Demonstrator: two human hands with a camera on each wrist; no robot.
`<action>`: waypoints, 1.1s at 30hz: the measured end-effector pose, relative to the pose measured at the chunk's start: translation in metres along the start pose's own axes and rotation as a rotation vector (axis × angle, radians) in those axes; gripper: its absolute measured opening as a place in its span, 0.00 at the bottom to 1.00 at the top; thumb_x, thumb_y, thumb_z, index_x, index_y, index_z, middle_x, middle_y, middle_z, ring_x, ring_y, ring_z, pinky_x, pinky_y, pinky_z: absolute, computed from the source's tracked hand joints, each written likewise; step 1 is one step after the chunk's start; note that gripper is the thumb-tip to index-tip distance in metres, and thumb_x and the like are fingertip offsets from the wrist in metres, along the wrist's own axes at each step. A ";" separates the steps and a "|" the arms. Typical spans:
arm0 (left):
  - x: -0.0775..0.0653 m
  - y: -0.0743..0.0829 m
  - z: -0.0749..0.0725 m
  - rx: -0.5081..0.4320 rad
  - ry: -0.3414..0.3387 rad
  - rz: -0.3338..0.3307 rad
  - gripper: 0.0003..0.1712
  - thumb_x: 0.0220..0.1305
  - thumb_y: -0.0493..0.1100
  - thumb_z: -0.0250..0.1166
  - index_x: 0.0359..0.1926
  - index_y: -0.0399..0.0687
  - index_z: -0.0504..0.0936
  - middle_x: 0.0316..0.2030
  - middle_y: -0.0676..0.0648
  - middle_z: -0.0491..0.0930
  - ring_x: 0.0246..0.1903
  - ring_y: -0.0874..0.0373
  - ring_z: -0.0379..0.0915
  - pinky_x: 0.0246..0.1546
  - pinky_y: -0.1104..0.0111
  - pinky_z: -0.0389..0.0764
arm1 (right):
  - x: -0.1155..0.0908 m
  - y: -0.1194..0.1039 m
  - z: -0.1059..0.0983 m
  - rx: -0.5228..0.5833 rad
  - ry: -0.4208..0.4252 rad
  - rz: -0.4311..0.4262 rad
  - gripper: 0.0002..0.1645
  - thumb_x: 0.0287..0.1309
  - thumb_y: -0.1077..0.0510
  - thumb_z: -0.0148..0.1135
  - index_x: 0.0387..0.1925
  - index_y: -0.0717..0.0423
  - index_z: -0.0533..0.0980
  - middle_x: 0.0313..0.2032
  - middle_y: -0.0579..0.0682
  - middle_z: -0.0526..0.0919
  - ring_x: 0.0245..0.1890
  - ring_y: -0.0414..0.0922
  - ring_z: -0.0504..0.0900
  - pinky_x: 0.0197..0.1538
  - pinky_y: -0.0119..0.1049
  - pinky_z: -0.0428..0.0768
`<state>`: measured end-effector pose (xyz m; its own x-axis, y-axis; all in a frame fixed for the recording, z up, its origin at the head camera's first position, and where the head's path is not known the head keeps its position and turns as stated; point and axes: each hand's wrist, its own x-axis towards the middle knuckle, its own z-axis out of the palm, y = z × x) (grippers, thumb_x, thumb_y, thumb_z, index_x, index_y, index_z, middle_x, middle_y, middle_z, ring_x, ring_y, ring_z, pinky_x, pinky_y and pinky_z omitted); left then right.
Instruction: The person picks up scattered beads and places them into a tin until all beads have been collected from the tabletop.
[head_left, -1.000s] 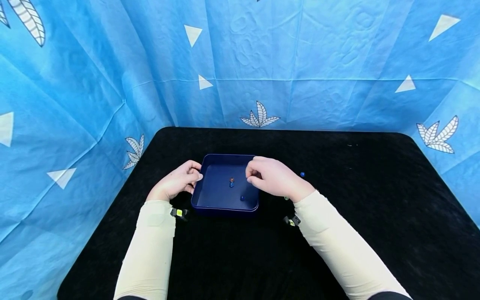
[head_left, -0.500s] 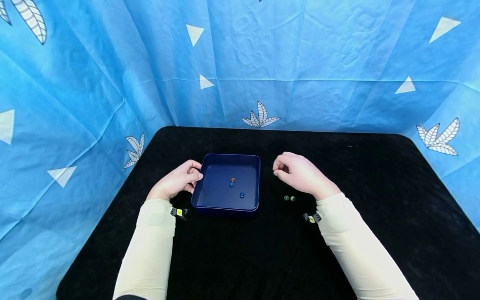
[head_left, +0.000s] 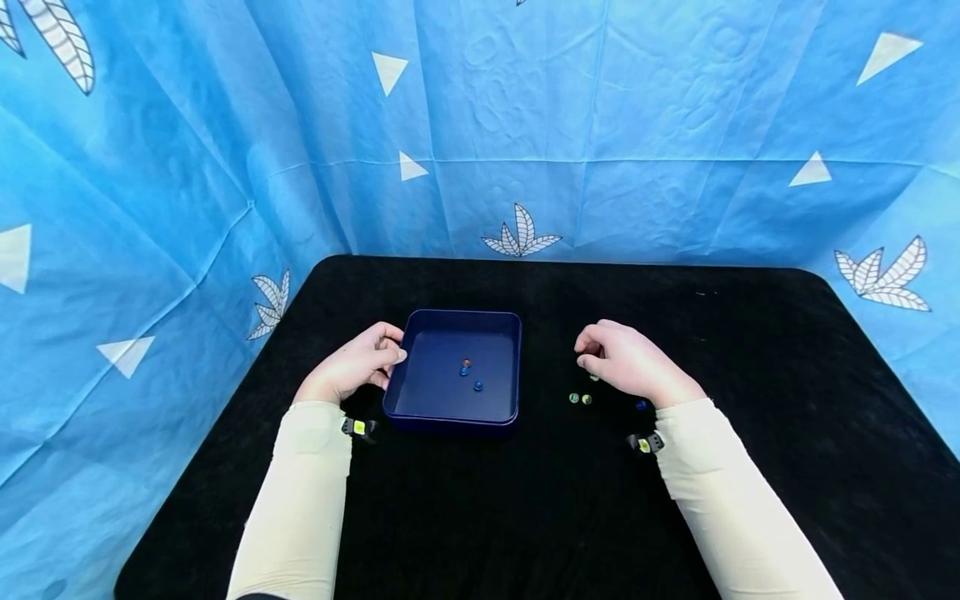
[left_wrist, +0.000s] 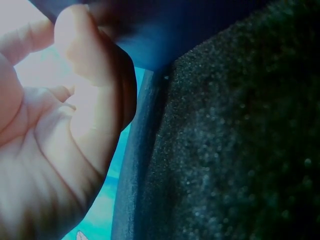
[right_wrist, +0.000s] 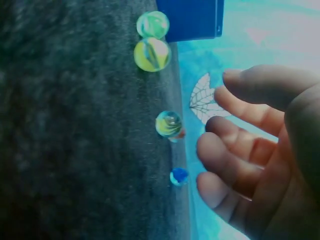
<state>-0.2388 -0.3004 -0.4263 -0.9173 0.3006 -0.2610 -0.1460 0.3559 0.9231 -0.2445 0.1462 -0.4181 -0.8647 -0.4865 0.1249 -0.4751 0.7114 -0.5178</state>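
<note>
Head: blue tray on black table, three marbles inside, gripped by left hand; left wrist: tray pressed against; right wrist: loose marbles near empty, slack-fingered right hand, gathering apparently in hand, fingertip pinch probably needed.

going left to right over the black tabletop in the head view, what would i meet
Left sleeve, left hand, blue tray, front green marble, yellow-green marble, dark blue marble, right sleeve. Left out, as they overlap others: right hand, marble by its thumb, marbles inside the tray.
</note>
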 end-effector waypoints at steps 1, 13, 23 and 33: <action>0.000 0.000 0.000 -0.001 0.002 -0.003 0.26 0.72 0.41 0.61 0.63 0.35 0.64 0.32 0.42 0.73 0.30 0.51 0.73 0.32 0.58 0.84 | 0.000 0.001 0.001 0.002 -0.012 0.000 0.06 0.60 0.58 0.68 0.40 0.51 0.82 0.35 0.43 0.79 0.36 0.43 0.78 0.45 0.45 0.77; 0.000 0.001 -0.001 0.015 0.006 0.001 0.25 0.72 0.42 0.62 0.62 0.37 0.64 0.33 0.42 0.73 0.30 0.51 0.73 0.32 0.58 0.84 | 0.000 0.005 0.009 -0.024 -0.184 0.067 0.13 0.62 0.57 0.66 0.49 0.52 0.81 0.41 0.49 0.76 0.38 0.46 0.75 0.46 0.48 0.75; 0.000 0.000 -0.001 0.014 0.002 0.009 0.26 0.72 0.42 0.61 0.63 0.33 0.64 0.34 0.39 0.74 0.30 0.50 0.73 0.32 0.58 0.84 | 0.000 0.006 0.012 -0.077 -0.176 0.016 0.08 0.55 0.65 0.66 0.35 0.50 0.79 0.30 0.43 0.75 0.30 0.43 0.72 0.40 0.43 0.73; 0.002 -0.001 0.000 0.009 -0.008 0.003 0.27 0.72 0.42 0.62 0.63 0.32 0.62 0.35 0.37 0.72 0.30 0.51 0.73 0.31 0.59 0.83 | 0.000 0.007 0.012 -0.079 -0.189 0.032 0.09 0.55 0.65 0.66 0.34 0.49 0.79 0.30 0.43 0.76 0.29 0.43 0.73 0.40 0.43 0.74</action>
<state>-0.2404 -0.3007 -0.4277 -0.9148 0.3086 -0.2606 -0.1399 0.3631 0.9212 -0.2460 0.1450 -0.4319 -0.8371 -0.5442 -0.0551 -0.4657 0.7618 -0.4503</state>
